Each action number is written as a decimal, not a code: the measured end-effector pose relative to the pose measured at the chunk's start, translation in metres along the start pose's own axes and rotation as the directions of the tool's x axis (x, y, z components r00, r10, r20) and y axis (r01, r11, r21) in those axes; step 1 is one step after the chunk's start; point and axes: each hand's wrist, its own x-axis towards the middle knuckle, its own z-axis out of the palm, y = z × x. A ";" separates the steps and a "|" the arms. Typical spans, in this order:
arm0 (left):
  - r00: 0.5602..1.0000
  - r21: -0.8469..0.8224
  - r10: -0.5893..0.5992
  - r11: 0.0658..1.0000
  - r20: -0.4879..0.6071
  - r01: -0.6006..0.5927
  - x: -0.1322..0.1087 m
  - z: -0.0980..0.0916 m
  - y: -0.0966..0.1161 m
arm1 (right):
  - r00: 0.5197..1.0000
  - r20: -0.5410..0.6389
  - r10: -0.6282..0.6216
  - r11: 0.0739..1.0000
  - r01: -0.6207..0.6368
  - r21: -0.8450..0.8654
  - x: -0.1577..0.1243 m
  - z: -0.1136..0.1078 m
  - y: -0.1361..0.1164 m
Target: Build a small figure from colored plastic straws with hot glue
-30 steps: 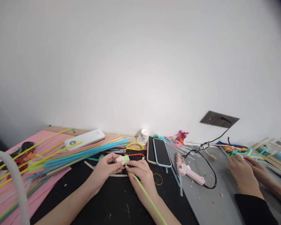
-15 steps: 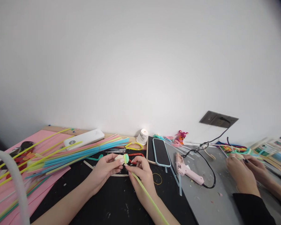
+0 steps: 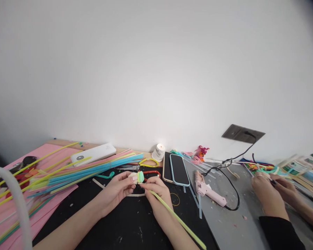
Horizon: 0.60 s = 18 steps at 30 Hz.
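Observation:
My left hand (image 3: 114, 192) pinches a small cream and green coiled roll (image 3: 137, 177) above the black mat (image 3: 125, 225). My right hand (image 3: 158, 194) is closed on a long yellow-green straw (image 3: 177, 219) whose far end meets the roll. The straw's free end trails down to the right past my forearm. Both hands are together near the middle of the mat.
A bundle of coloured straws (image 3: 75, 172) lies on pink paper (image 3: 5, 211) at left, with a white power bank (image 3: 93, 154) behind. A lit candle (image 3: 158, 151), two phones (image 3: 178, 168) and a pink glue gun (image 3: 207, 189) lie to the right. Another person's hands (image 3: 272, 194) work at far right.
The straw's free end has swung from pointing down to lying out to the right. My hands have turned the roll slightly. The other person's hands shifted a little.

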 end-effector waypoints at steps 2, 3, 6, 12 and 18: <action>1.000 -0.021 -0.013 1.000 0.020 0.013 0.000 0.000 0.000 | 1.000 0.001 0.024 0.999 -0.024 0.030 0.001 0.000 0.002; 0.999 -0.030 -0.020 0.999 0.028 0.021 -0.001 0.000 0.000 | 0.999 0.000 0.040 0.998 -0.040 0.045 0.001 0.000 0.003; 0.998 -0.051 -0.045 0.998 0.044 0.047 -0.001 0.000 0.001 | 0.995 0.000 0.101 0.991 -0.101 0.092 0.002 -0.001 0.005; 0.993 -0.091 -0.038 0.995 0.108 0.048 -0.002 -0.005 -0.001 | 0.958 0.050 0.284 0.908 -0.285 0.306 0.003 -0.002 0.006; 0.986 -0.167 -0.063 0.982 0.156 0.089 0.000 -0.009 -0.002 | 0.895 -0.010 0.447 0.769 -0.378 0.516 0.002 0.001 0.008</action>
